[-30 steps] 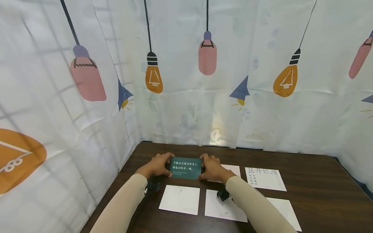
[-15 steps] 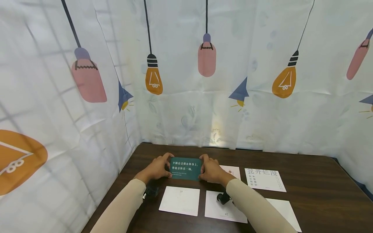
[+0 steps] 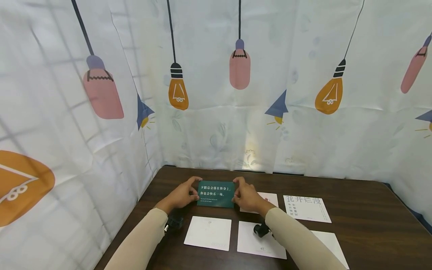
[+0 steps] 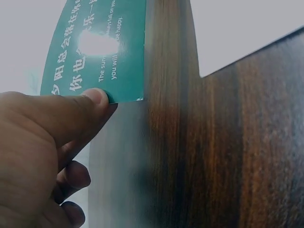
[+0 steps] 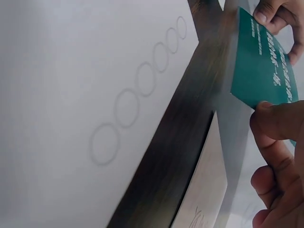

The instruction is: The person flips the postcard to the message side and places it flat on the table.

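A green postcard (image 3: 216,201) with white Chinese and English lettering is held by both hands near the far left of the table, its printed face toward me. My left hand (image 3: 182,193) pinches its left edge; in the left wrist view the thumb lies on the face of the postcard (image 4: 128,61) near a corner. At the opposite edge my right hand (image 3: 247,197) pinches it between thumb and fingers. The right wrist view shows the postcard (image 5: 251,71) stretched between both hands, tilted up from the tabletop. Its back is hidden.
On the dark wooden table (image 3: 364,210) lie two white cards in front, a left one (image 3: 208,233) and a middle one (image 3: 249,240). A card with red marks (image 3: 270,198) sits behind my right wrist. Right of it are a lettered card (image 3: 307,208) and another white card (image 3: 332,245).
The postcard has risen slightly and shifted a little right over the last half second. Both thumbs now sit higher on its side edges than before. The other cards have not moved.
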The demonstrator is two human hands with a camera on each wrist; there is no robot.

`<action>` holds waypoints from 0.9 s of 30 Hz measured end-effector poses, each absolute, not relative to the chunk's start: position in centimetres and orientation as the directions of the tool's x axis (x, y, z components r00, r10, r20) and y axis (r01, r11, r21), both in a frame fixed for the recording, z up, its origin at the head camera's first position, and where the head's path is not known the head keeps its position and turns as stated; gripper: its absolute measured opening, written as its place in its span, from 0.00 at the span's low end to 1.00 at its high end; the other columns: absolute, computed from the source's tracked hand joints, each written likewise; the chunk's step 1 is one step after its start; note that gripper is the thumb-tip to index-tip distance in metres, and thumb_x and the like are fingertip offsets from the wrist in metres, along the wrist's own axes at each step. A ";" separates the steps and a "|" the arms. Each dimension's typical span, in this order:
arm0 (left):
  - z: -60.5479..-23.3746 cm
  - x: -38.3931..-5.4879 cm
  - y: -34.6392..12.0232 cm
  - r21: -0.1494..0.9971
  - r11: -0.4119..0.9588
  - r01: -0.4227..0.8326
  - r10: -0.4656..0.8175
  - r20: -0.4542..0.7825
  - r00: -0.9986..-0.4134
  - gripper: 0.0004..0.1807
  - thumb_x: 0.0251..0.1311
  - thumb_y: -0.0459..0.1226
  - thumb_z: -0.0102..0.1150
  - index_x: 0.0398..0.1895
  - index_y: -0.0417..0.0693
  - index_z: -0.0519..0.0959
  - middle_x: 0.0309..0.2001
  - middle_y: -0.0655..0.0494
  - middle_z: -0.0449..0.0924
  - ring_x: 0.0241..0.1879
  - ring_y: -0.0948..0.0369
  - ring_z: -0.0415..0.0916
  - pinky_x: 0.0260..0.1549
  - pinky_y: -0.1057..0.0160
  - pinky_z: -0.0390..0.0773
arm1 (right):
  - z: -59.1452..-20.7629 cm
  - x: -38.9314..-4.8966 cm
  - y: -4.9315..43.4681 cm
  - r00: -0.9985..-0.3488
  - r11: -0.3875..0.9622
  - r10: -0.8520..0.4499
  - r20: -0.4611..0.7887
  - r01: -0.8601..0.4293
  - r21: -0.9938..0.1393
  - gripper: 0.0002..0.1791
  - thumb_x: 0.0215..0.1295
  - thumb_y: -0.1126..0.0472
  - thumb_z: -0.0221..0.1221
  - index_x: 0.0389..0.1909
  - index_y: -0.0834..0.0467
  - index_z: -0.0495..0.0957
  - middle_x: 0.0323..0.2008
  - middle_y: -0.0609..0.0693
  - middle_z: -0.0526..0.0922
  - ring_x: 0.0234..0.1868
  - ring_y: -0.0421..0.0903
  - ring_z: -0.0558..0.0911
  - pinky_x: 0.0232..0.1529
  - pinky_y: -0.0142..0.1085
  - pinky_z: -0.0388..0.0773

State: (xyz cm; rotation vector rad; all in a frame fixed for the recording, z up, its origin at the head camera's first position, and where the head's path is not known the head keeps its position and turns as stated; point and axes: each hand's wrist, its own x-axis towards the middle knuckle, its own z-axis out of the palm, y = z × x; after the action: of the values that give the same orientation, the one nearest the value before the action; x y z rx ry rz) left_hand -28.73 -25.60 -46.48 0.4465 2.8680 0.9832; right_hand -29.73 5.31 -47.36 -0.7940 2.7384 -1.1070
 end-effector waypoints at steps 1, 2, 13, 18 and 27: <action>-46.4 -28.7 -25.6 0.620 0.746 0.245 0.295 0.023 -0.955 0.41 0.63 0.34 0.71 0.76 0.53 0.61 0.34 0.64 0.83 0.37 0.63 0.79 0.48 0.46 0.76 | -47.3 -29.7 5.4 -0.864 0.594 -0.492 0.107 -0.423 -0.684 0.33 0.70 0.65 0.63 0.70 0.61 0.57 0.30 0.37 0.80 0.43 0.44 0.80 0.62 0.56 0.65; -46.3 -28.6 -25.6 0.629 0.739 0.243 0.294 0.024 -0.956 0.41 0.63 0.33 0.71 0.76 0.53 0.60 0.33 0.64 0.83 0.37 0.63 0.79 0.47 0.47 0.76 | -47.2 -29.6 5.5 -0.863 0.585 -0.495 0.105 -0.420 -0.694 0.33 0.70 0.65 0.63 0.70 0.62 0.57 0.30 0.37 0.81 0.45 0.46 0.80 0.62 0.56 0.65; -45.8 -28.4 -25.6 0.652 0.704 0.283 0.338 0.044 -0.940 0.13 0.65 0.33 0.68 0.43 0.48 0.72 0.37 0.60 0.84 0.38 0.61 0.79 0.39 0.53 0.74 | -46.9 -29.6 6.2 -0.836 0.605 -0.529 0.148 -0.494 -0.625 0.07 0.70 0.60 0.65 0.35 0.51 0.75 0.32 0.36 0.80 0.38 0.44 0.71 0.51 0.51 0.59; -45.6 -28.3 -25.5 0.624 0.714 0.318 0.366 0.055 -0.929 0.10 0.67 0.34 0.66 0.36 0.51 0.73 0.34 0.63 0.81 0.34 0.61 0.74 0.37 0.54 0.72 | -46.7 -29.5 6.5 -0.837 0.612 -0.522 0.164 -0.502 -0.611 0.10 0.71 0.58 0.65 0.30 0.49 0.75 0.32 0.37 0.79 0.36 0.44 0.69 0.48 0.50 0.58; -45.6 -28.1 -25.7 0.612 0.712 0.343 0.380 0.074 -0.922 0.04 0.69 0.36 0.65 0.43 0.52 0.80 0.39 0.61 0.80 0.42 0.58 0.78 0.46 0.45 0.76 | -46.7 -29.2 6.8 -0.819 0.585 -0.541 0.190 -0.529 -0.615 0.08 0.73 0.57 0.63 0.33 0.47 0.75 0.31 0.36 0.78 0.31 0.43 0.71 0.48 0.49 0.58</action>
State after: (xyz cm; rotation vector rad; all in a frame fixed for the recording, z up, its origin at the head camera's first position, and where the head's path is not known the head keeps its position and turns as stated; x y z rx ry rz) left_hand -28.09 -25.68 -45.65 0.6032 2.8535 1.0025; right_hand -29.22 6.77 -46.74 -0.9386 2.7811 -1.0697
